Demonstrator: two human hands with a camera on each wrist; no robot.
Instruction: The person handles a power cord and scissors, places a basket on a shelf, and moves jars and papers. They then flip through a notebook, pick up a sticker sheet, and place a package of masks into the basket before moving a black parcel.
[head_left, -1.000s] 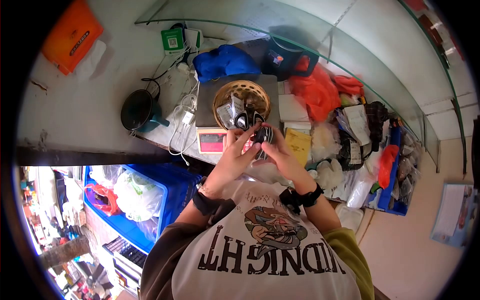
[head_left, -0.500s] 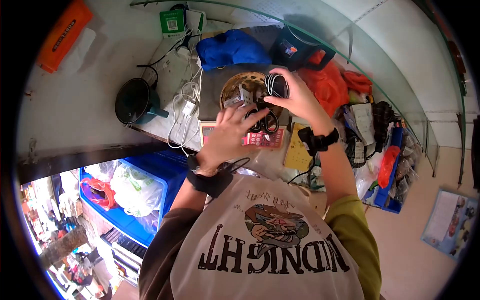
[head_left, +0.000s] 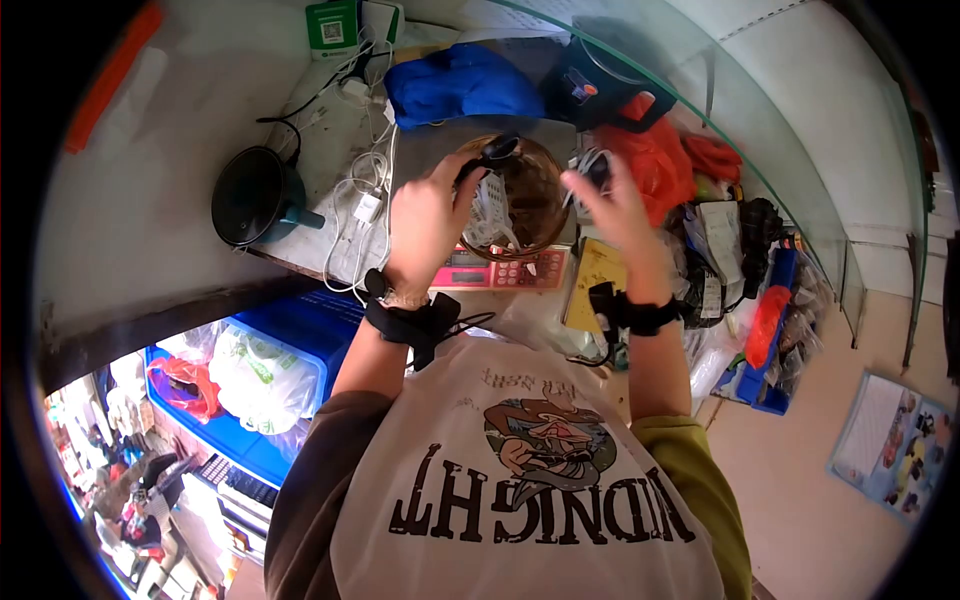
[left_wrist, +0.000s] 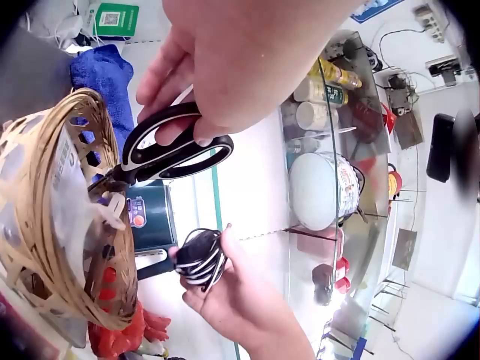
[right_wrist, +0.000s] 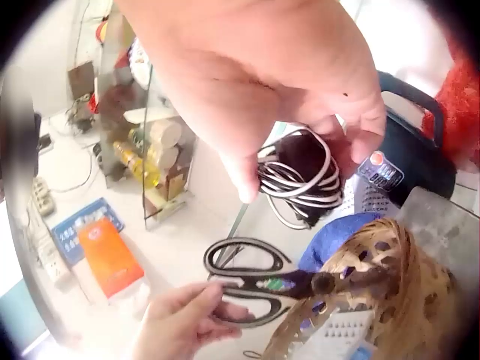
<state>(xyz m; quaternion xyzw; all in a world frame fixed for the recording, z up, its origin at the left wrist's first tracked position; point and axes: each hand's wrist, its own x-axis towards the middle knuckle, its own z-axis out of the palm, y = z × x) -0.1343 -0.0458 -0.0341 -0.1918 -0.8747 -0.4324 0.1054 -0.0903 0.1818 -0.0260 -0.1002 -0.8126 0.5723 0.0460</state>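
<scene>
There was one left hand (head_left: 425, 228) and one right hand (head_left: 622, 215), so two hands. There were two black wrist straps (head_left: 412, 322), one pair of scissors (left_wrist: 146, 166), one bundle of cord (right_wrist: 301, 180), one round basket (right_wrist: 394, 262), one scale (head_left: 535, 273), one blue cloth (head_left: 460, 88) and one yellow paper (head_left: 594, 288).

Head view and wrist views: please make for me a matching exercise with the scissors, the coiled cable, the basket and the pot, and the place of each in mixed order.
1. scissors
2. coiled cable
3. basket
4. pot

A. on the scale
B. in the right hand
C. left of the scale
D. in the left hand

Right pairs: 1-D, 2-B, 3-A, 4-C
</scene>
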